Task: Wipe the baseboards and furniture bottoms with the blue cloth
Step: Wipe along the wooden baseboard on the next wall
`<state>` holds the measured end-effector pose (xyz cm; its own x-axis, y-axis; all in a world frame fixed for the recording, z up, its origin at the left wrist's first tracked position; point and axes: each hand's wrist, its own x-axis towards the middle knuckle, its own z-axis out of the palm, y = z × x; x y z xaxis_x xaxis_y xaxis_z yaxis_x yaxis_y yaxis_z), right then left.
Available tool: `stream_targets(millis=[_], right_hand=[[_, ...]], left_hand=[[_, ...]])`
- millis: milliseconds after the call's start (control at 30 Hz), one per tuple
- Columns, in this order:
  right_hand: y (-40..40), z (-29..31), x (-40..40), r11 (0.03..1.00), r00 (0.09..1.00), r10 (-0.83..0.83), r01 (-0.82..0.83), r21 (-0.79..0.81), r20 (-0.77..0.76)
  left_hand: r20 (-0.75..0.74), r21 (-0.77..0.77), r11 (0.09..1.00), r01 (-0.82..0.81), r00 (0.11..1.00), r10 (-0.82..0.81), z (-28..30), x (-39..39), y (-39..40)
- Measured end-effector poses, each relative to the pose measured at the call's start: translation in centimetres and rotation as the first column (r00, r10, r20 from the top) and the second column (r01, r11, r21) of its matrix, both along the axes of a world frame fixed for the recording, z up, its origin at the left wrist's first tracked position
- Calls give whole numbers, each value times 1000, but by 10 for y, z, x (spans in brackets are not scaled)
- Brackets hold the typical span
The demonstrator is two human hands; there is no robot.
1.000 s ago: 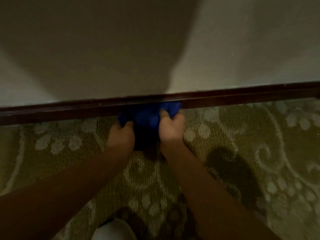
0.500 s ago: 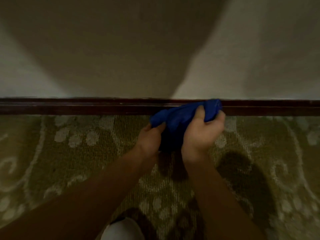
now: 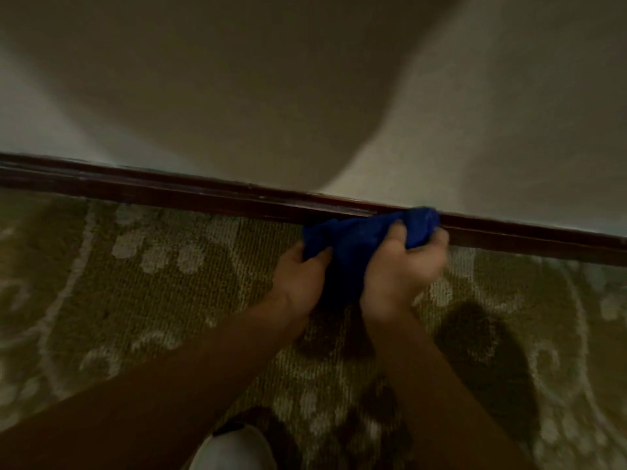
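Note:
A bunched blue cloth (image 3: 359, 235) is pressed against a dark reddish-brown baseboard (image 3: 169, 189) that runs along the foot of a pale wall. My right hand (image 3: 400, 266) grips the cloth's right part, its fingers curled over the fabric close to the baseboard. My left hand (image 3: 302, 276) holds the cloth's left lower edge, just above the carpet. The middle of the cloth hangs in shadow between both hands.
A green carpet (image 3: 135, 283) with a pale floral pattern covers the floor up to the baseboard. The wall (image 3: 509, 113) above carries a large shadow. A white rounded shape (image 3: 234, 449), perhaps my knee or shoe, shows at the bottom edge.
Both hands have slid the cloth to the right along the baseboard. The view has tilted, so the baseboard now slopes down to the right.

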<state>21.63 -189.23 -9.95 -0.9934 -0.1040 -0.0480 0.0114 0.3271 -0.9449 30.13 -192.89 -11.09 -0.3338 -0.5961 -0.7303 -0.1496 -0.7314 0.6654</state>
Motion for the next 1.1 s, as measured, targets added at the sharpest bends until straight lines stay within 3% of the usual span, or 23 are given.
stream_targets(millis=[133, 200, 267, 400, 467, 600, 700, 833, 1000, 1100], right_hand=[[-13, 0, 34, 926, 924, 355, -327, 189, -142], [-8, -3, 26, 879, 877, 451, -403, 255, -169], [4, -4, 12, 891, 889, 410, -343, 296, -204], [16, -2, -14, 983, 993, 84, -69, 168, -82], [6, -4, -3, 978, 982, 123, -95, 186, -144], [-15, -1, 36, 908, 897, 395, -349, 231, -197], [-12, 1, 23, 905, 911, 411, -405, 132, -26], [1, 12, 13, 953, 895, 299, -300, -49, 331], [-6, 25, 22, 955, 622, 297, -206, -215, 724], [-10, 27, 25, 956, 575, 291, -156, -247, 765]], left_hand=[[37, -87, 996, -12, 999, 15, -5, 15, 6], [55, -104, 995, -1, 998, 7, -6, 17, 5], [51, -114, 993, 4, 999, 2, -5, 16, 4], [-8, -72, 997, -18, 1000, 18, -1, 13, 6], [25, -62, 998, 5, 1000, -4, -4, 15, 4], [51, -1, 1000, 20, 998, -20, -2, 25, -3], [68, 2, 1000, -17, 998, 17, 7, 25, -3], [105, -36, 966, -256, 960, 259, 24, 31, -4], [71, -174, 914, -366, 921, 382, 46, 50, -32], [115, -250, 917, -311, 931, 347, 44, 40, -51]])
